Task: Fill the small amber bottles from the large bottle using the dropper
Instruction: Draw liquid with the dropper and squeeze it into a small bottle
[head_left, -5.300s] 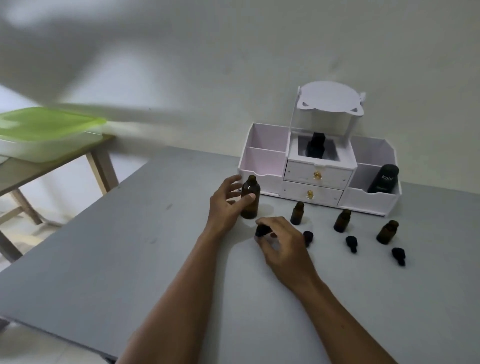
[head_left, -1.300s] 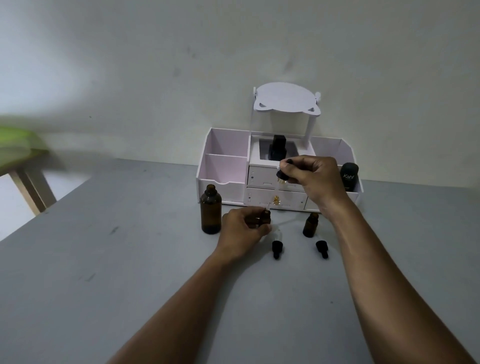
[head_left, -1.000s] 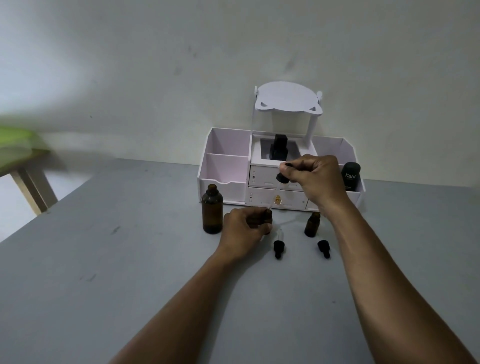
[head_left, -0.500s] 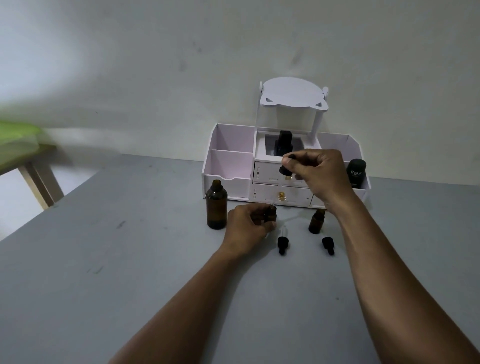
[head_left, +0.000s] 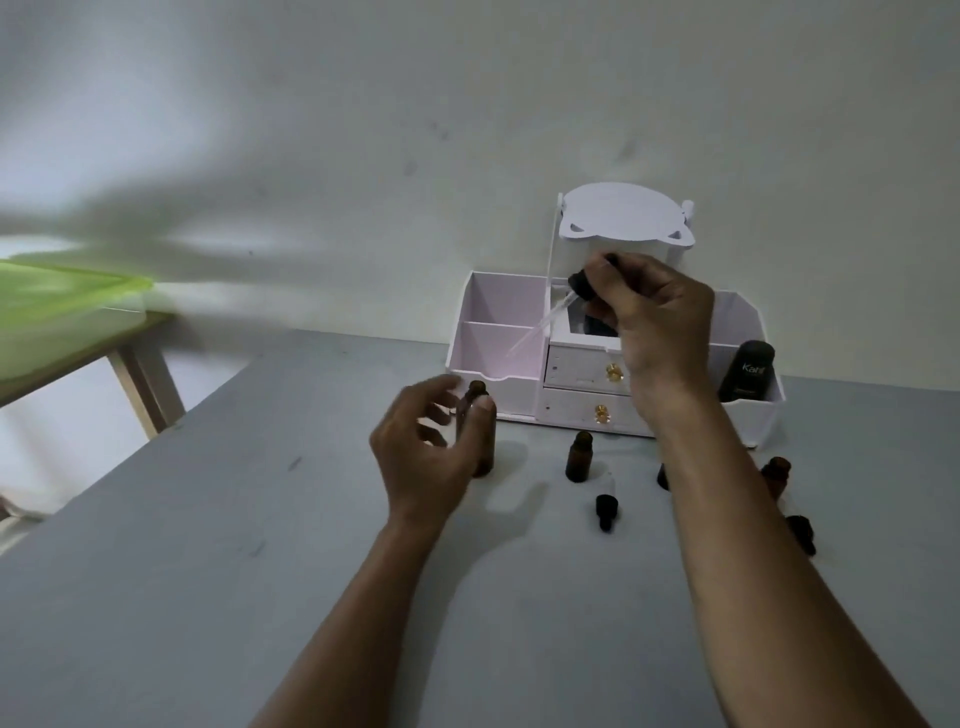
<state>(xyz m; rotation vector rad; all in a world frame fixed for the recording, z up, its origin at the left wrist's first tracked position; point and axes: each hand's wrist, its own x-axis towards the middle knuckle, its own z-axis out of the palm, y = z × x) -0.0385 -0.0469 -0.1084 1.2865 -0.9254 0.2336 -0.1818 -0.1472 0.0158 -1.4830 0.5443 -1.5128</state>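
The large amber bottle stands open on the grey table, left of the small ones. My left hand curls round it, thumb on its front, fingers at its left side. My right hand pinches the black bulb of the dropper above the organizer; its glass tube slants down-left, tip in the air above the large bottle. One small amber bottle stands open at the centre. A second small bottle is mostly hidden by my right forearm. A third small bottle stands further right.
A white organizer with two drawers stands against the wall, holding a black bottle at its right. Two black dropper caps lie in front of the small bottles. A green-lidded box sits on a wooden side table at left.
My left hand let go of the centre small bottle and moved left to the large bottle. My right hand lifted the dropper out of that small bottle and swung it up and left.
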